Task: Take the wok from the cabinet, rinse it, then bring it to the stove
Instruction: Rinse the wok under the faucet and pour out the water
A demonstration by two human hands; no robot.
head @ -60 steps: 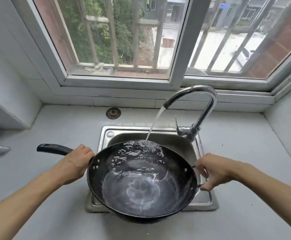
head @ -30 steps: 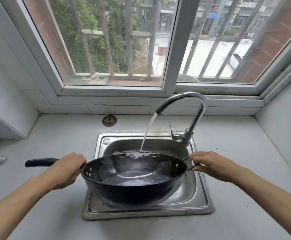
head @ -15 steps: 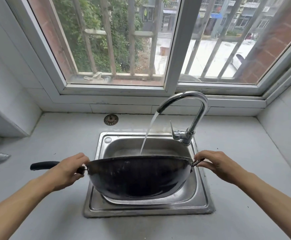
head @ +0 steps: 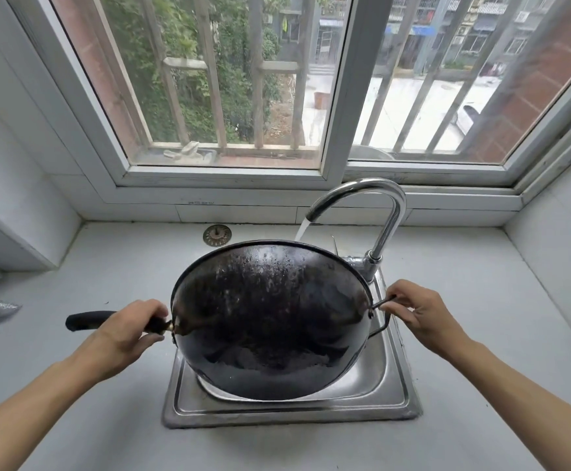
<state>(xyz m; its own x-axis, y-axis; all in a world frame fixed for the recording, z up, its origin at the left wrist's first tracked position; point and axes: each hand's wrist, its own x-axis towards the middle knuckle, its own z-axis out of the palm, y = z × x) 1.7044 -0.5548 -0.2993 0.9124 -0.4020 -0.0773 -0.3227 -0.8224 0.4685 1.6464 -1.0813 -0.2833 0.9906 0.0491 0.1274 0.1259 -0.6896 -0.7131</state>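
The wok (head: 270, 321) hung tipped over the sink (head: 396, 385), blackened underside toward the camera. The left hand (head: 126, 331) gripped its long handle (head: 87, 320); the right hand (head: 416, 312) pinched the wire loop handle (head: 381, 317). It looked rigid, heavy, wet and likely slippery, so both handles suited it.

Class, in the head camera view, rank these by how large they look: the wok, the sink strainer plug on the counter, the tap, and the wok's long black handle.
1. wok, by far the largest
2. tap
3. long black handle, partly hidden by the left hand, so its rank against the tap is unsure
4. strainer plug, smallest
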